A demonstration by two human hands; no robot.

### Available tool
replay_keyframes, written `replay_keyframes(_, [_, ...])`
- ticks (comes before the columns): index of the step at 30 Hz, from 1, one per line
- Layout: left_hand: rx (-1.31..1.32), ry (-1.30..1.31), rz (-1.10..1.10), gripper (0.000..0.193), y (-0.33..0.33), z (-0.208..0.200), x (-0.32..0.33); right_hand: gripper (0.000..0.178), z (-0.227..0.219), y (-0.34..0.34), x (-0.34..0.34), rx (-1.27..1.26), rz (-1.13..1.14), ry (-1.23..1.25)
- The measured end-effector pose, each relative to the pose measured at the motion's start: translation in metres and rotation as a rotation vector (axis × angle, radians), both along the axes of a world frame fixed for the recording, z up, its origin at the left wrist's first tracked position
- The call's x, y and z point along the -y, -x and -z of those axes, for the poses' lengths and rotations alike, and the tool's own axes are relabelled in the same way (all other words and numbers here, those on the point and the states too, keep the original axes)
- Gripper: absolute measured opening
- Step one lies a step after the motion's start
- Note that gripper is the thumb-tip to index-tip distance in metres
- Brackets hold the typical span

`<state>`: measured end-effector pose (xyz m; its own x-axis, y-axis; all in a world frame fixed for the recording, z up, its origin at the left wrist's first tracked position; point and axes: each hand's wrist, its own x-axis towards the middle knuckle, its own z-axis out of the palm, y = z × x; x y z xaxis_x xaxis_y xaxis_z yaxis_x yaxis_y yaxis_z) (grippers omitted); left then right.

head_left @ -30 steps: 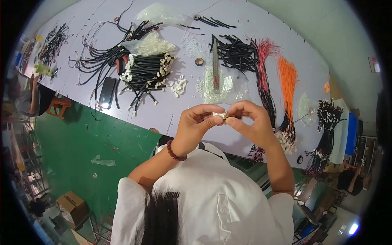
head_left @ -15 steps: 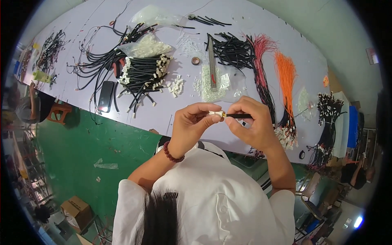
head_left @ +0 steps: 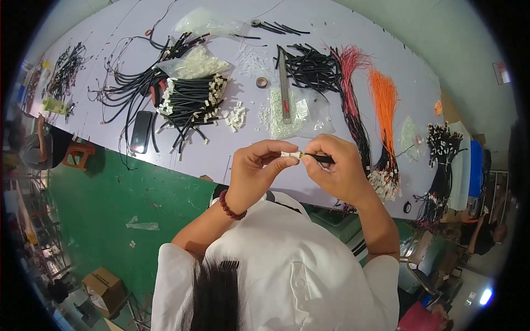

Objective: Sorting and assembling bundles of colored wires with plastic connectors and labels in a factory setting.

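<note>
head view | left hand [head_left: 255, 172] pinches small white plastic connector [head_left: 289, 155] | right hand [head_left: 338, 172] grips thin black wire [head_left: 321, 159], seemingly touching

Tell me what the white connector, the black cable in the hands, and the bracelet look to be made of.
Connector: likely moulded plastic, matte white, blocky.
Cable: seemingly rubber or plastic sheath, dull black and smooth.
Bracelet: round dark red beads, slightly glossy; wood or stone, cannot tell which.
</note>
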<state>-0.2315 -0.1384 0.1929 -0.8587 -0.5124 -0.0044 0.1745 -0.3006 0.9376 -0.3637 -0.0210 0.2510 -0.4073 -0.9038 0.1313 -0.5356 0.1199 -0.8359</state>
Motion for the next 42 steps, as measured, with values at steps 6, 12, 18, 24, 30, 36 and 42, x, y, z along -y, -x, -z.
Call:
replay_keyframes(6, [-0.010, 0.203, -0.031, 0.014, -0.003, -0.006, 0.005, 0.010, 0.004, -0.001, 0.003, -0.031, -0.012, -0.014])
replay_keyframes(12, [0.157, 0.179, 0.024, 0.012, 0.008, -0.010, -0.001, 0.010, 0.020, 0.010, -0.010, 0.048, -0.011, 0.185])
replay_keyframes(18, [0.171, 0.151, -0.155, 0.025, 0.004, 0.020, 0.004, 0.022, 0.029, 0.005, 0.000, -0.076, 0.122, 0.233])
replay_keyframes(24, [0.103, 0.563, -0.050, 0.024, 0.018, 0.003, -0.005, 0.011, 0.032, -0.006, -0.020, -0.381, 0.297, 0.244])
replay_keyframes(30, [0.110, 0.723, 0.043, 0.019, 0.030, -0.016, -0.018, 0.013, 0.033, -0.005, -0.030, -0.419, 0.361, 0.009])
replay_keyframes(36, [0.061, 0.934, -0.006, 0.017, 0.036, -0.022, -0.021, 0.009, 0.043, -0.003, -0.032, -0.439, 0.361, 0.031])
replay_keyframes(42, [0.119, 0.996, 0.008, 0.017, 0.027, -0.011, -0.020, 0.013, 0.047, -0.003, -0.029, -0.128, 0.383, 0.061])
